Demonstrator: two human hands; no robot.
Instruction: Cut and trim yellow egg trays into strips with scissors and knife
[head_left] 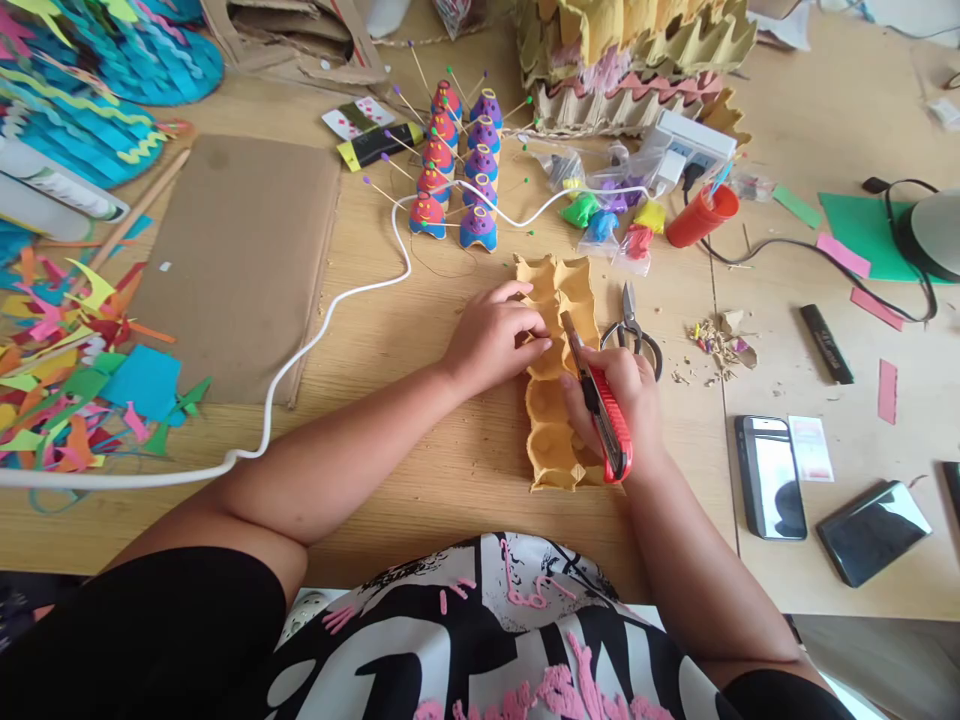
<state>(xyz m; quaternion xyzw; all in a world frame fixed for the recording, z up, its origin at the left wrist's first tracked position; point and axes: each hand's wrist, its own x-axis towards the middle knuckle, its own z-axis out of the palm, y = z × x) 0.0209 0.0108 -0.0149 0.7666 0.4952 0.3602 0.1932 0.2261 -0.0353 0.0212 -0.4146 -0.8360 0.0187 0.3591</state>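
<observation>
A strip of yellow egg carton (551, 430), two cups wide, lies lengthwise in front of me on the wooden table. My left hand (499, 335) is closed on its left edge, with the fingertips on the cups. In my right hand (626, 395) is a red utility knife (611, 420). Its tip points away from me, over the middle of the carton; whether the blade touches the carton I cannot tell. Scissors (630, 325) with dark handles lie just right of the carton, partly behind my right hand.
Painted egg-carton figures (439, 160) with pins stand beyond the carton. A white cable (330, 320) crosses the table. Brown cardboard (232, 260) and paper scraps (67, 370) lie left. Clay bags (600, 215), a red cup (703, 215) and a phone (771, 475) are on the right.
</observation>
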